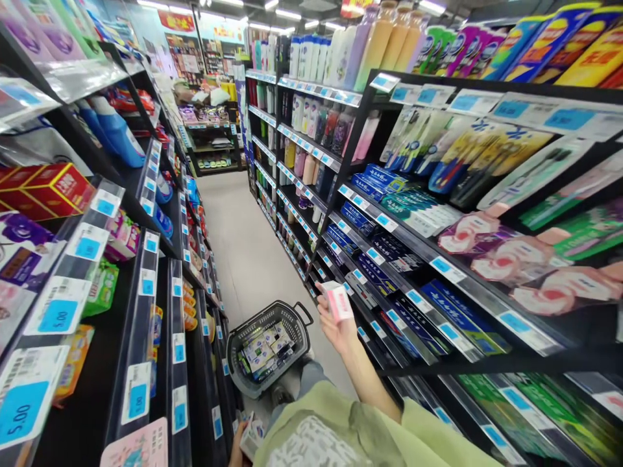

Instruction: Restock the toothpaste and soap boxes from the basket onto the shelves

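My right hand [332, 329] is raised over the aisle beside the right-hand shelves, fingers closed around a small pink-and-white box [340, 302]. Low at the bottom edge, partly cut off, my left hand [237, 447] grips a white package [252, 436] with dark print; whether it is one pack or more I cannot tell. On the floor in front of me stands a dark grey shopping basket [257, 388], its handle tipped to the right side. Several white and green boxes [267, 345] lie inside it.
Toothpaste boxes [440, 311] and hanging toothbrushes [452, 152] fill the right shelf [472, 282]. Bottles [379, 48] line its top. Priced shelves [168, 324] run close along my left. The pale aisle floor [219, 227] leads to a display stand [214, 139].
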The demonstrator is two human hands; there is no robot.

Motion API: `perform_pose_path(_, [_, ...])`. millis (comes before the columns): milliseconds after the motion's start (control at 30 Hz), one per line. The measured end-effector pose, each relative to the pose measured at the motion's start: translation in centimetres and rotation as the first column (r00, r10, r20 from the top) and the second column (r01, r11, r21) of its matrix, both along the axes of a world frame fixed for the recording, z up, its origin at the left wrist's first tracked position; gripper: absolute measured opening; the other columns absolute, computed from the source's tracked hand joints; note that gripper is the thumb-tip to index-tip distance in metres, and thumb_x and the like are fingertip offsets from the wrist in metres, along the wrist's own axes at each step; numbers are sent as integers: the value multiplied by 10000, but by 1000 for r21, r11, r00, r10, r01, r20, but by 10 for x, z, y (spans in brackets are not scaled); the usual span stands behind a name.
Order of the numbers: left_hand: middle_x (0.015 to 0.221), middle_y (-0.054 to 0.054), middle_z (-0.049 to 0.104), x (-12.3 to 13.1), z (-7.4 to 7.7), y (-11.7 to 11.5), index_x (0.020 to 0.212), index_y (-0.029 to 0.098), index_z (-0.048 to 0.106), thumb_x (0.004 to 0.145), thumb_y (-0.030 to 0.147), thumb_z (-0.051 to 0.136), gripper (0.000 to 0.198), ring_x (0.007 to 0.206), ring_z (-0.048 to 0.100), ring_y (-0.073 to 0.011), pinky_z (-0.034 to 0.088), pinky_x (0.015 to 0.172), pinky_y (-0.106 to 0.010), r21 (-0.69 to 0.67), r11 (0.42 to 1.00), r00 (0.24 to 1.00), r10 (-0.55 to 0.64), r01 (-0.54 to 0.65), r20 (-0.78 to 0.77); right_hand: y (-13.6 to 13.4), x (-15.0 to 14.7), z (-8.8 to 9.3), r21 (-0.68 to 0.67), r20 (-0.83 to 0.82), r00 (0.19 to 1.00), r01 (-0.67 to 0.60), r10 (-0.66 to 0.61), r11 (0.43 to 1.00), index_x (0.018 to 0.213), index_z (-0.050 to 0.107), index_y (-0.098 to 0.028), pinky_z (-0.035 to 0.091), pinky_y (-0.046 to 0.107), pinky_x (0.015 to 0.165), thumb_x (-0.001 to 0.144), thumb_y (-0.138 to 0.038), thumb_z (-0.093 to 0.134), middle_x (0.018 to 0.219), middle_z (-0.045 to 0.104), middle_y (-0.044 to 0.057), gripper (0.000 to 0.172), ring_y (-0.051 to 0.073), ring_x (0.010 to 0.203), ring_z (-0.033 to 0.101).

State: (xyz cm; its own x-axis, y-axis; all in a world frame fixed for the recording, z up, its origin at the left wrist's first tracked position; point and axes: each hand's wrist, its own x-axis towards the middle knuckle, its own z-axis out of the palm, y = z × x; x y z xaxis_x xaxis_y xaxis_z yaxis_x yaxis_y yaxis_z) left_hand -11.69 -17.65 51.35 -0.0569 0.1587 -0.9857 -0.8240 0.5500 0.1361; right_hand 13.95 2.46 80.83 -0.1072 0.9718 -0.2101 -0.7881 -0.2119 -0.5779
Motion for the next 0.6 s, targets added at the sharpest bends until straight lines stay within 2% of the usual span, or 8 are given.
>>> perform_pose_path(100, [496, -59, 598, -2, -8, 0, 465, 159, 558, 487, 327, 647, 191, 397, 620, -381, 263, 285, -354, -4, 1000, 999, 6, -6, 44, -8, 6, -8, 92, -319, 931, -158, 179, 983, 1259, 613, -178, 188, 43, 296, 892, -177, 649, 628, 511, -125, 368, -13, 348, 324])
perform_pose_path(233, [434, -39, 539, -2, -15, -3, 509, 150, 629, 550, 323, 626, 178, 375, 605, -353, 266, 289, -342, -18, 1000, 998, 23, -22, 55, -20, 3, -24, 135, -593, 777, -162, 211, 977, 1299, 597, -136, 199, 20, 290, 948, -98, 544, 564, 502, -147, 356, -15, 316, 349])
perform_pose_path(367, [451, -39, 539, -1, -16, -5, 541, 127, 665, 584, 308, 629, 190, 371, 597, -322, 258, 301, -326, -36, 999, 996, 37, -34, 80, -25, -2, -26, 112, -660, 725, -165, 197, 980, 1274, 615, -113, 200, 2, 294, 966, -108, 534, 546, 527, -150, 318, -31, 304, 372])
perform_pose_path(600, [436, -26, 461, 6, -14, -2, 570, 61, 682, 669, 322, 599, 291, 322, 519, -256, 121, 312, -266, -30, 999, 996, 36, -34, 81, -18, 1, -19, 40, -641, 743, -218, 192, 975, 1256, 615, -110, 166, -14, 297, 971, -104, 524, 561, 524, -155, 300, -51, 313, 360])
